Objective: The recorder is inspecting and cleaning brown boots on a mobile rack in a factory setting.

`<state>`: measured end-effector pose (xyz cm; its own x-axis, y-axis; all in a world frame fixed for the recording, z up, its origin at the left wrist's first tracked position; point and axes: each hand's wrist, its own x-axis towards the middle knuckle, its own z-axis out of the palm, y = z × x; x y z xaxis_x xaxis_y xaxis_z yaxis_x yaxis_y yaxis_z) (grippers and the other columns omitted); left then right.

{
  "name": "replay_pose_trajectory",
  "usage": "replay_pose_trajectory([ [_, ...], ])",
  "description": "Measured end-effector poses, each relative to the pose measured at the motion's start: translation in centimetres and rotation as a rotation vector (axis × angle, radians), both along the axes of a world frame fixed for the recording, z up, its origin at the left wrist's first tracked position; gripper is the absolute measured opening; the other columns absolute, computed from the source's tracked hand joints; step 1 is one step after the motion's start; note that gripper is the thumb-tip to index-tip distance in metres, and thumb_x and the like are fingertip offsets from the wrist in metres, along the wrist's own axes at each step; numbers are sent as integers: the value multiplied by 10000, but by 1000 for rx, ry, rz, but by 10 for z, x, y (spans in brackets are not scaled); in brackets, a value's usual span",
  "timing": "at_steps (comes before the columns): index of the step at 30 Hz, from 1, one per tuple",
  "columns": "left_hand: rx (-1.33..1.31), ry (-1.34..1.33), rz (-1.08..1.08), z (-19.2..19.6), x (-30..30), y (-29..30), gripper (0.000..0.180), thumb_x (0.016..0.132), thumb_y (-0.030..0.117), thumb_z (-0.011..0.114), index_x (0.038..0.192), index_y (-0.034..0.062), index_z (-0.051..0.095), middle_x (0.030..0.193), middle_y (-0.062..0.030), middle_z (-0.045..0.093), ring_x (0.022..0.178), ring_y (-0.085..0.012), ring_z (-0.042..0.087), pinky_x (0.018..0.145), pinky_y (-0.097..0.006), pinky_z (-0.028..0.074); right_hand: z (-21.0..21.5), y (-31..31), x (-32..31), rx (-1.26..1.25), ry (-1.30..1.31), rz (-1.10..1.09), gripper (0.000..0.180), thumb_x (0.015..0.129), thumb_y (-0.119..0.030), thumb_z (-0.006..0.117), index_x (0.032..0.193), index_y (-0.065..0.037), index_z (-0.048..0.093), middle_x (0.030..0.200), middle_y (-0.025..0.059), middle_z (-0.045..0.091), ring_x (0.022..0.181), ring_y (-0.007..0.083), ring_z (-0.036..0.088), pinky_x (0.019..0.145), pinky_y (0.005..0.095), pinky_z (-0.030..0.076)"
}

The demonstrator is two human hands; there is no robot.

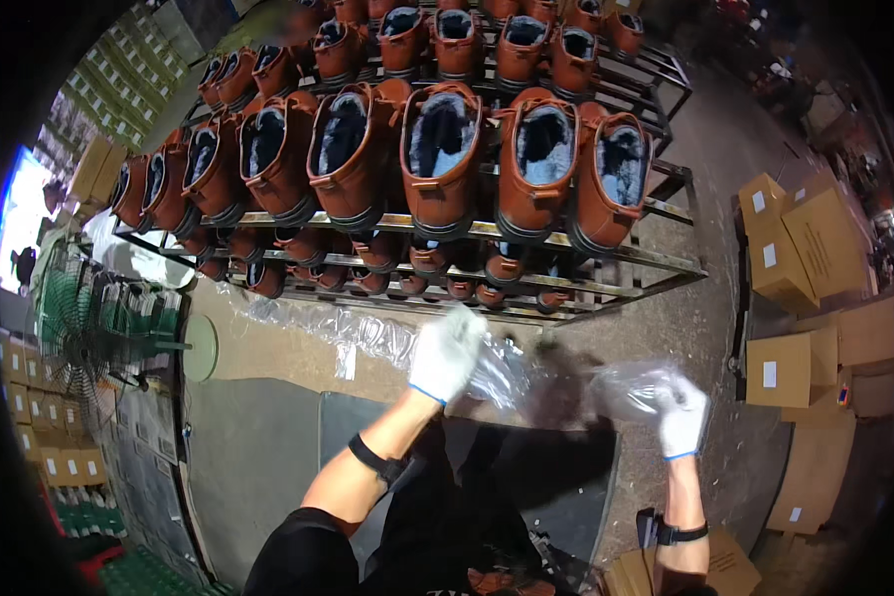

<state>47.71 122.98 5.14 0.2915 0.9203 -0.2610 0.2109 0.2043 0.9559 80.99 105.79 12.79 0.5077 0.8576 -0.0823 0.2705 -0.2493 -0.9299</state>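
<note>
My left hand (449, 354), in a white glove with a blue cuff edge, is closed at one end of some clear plastic film (504, 377). My right hand (682, 419), gloved the same way, grips the film's other end farther right. Between the two hands the film spreads out, see-through and smeared by motion, so its exact shape is hard to make out. Just beyond my hands stands a metal rack (656, 260) with rows of reddish-brown boots (445, 164), heels toward me and pale fleece showing inside.
More clear plastic (368, 333) lies along the floor below the rack. A green fan (84, 328) stands at the left. Cardboard boxes (780, 370) are stacked at the right, and another box (730, 566) sits near my right forearm. Dark mats (253, 437) cover floor near me.
</note>
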Motion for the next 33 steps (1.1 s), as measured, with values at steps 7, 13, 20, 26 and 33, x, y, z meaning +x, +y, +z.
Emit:
replay_pose_trajectory([
  [7,565,397,-179,-94,38,115,260,1003,316,662,1129,95,719,936,-192,769,869,-402,749,733,-493,591,-41,84,-71,186,546,-204,198,936,-106,757,1063,45,738,971,70,738,907,186,707,750,310,568],
  [13,702,470,-406,-112,29,61,178,986,179,598,1109,113,708,826,-166,735,767,-387,752,629,-519,573,-112,241,-135,127,-809,238,141,904,-174,703,857,-62,775,766,140,724,760,292,733,672,403,555],
  [20,451,610,-487,-79,-18,70,174,959,133,575,1053,82,713,882,-159,767,751,-384,763,635,-536,582,-88,238,-211,212,-1140,187,182,878,-242,751,957,-78,760,940,159,750,901,394,710,820,534,540],
  [26,671,379,-188,-88,68,69,209,969,210,609,1087,82,725,844,-155,760,796,-326,770,640,-477,588,-146,283,-62,-720,-1075,706,268,986,-222,614,959,-14,782,1076,286,753,967,412,751,825,587,553],
  [33,211,-268,-327,-47,38,87,637,1003,287,625,1562,54,429,1099,-274,752,1029,-451,744,911,-494,572,-78,165,-170,61,-692,415,711,829,-36,699,1524,-32,545,1453,224,601,1367,388,561,1157,464,441],
])
